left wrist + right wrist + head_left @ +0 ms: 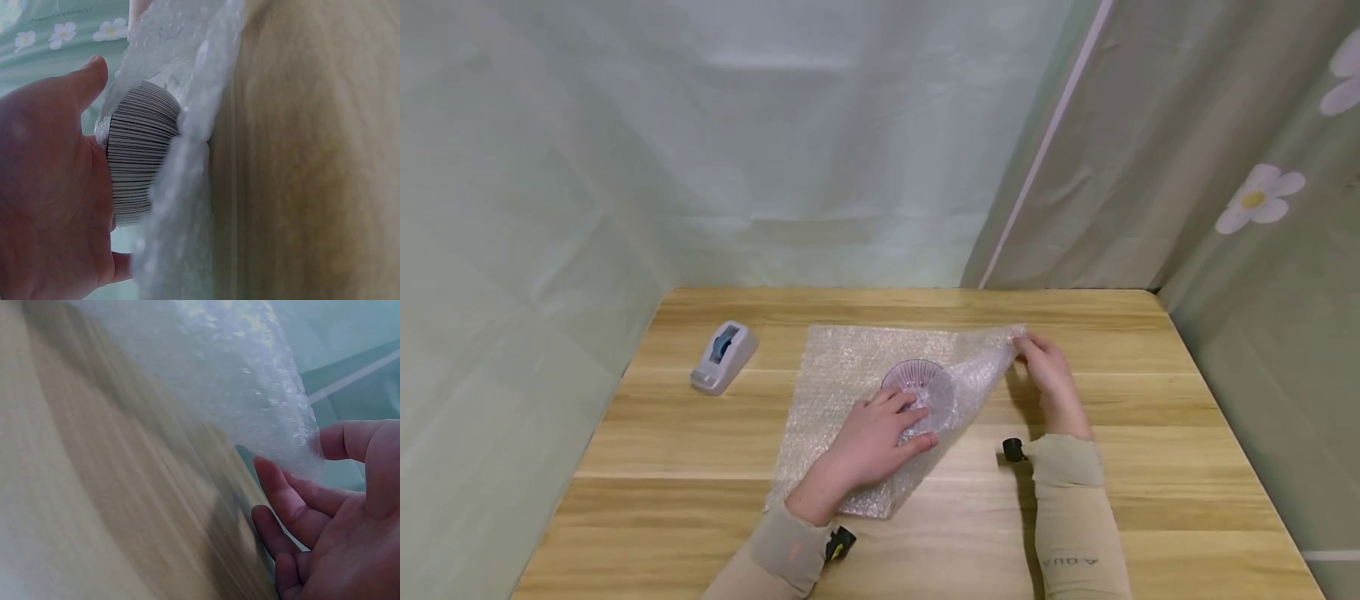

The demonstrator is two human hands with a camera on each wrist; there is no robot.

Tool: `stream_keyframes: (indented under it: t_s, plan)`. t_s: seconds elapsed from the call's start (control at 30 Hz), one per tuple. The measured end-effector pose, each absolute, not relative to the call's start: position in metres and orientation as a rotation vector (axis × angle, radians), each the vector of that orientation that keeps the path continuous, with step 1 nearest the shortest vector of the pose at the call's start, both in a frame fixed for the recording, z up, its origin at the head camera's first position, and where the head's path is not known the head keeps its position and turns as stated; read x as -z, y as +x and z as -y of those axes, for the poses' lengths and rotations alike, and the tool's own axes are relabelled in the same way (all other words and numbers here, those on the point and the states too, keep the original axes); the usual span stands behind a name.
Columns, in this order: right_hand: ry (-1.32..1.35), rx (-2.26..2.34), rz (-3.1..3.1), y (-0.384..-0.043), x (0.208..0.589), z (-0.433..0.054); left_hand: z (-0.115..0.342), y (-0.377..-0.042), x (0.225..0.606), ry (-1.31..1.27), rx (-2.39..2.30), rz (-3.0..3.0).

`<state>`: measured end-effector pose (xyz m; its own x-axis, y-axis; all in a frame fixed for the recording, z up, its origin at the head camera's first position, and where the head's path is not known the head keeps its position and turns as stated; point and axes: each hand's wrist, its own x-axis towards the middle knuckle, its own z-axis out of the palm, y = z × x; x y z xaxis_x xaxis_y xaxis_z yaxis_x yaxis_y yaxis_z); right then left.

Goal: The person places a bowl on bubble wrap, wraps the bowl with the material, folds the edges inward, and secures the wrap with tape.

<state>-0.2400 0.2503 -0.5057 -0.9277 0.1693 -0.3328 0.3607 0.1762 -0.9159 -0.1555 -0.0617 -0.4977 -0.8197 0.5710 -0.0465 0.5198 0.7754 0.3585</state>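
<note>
A striped bowl (912, 372) sits on a sheet of bubble wrap (838, 367) on the table. Dark lines run down its pale outer wall (140, 134) in the left wrist view. My left hand (871, 435) rests over the bowl, fingers spread, pressing a folded-over flap of the wrap into it. With thumb and fingertips, my right hand (1049, 375) pinches the far right corner of the wrap and holds it raised off the table. The flap slants from that corner across the right part of the bowl, which shows through it.
On the left of the wooden table (655, 442) stands a white tape dispenser (724, 358) with a blue core. Pale green curtains (820, 167) hang behind the table and at both sides. A small black wrist camera (1012, 450) juts from the right sleeve.
</note>
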Motion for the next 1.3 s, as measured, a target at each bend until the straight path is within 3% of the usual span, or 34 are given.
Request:
stream_keyframes:
  t_s: [1.3]
  plan:
    - [0.343,1.9,-2.383,-0.223,0.461,-0.246,0.058,-0.155,0.494,0.846,-0.462,-2.813]
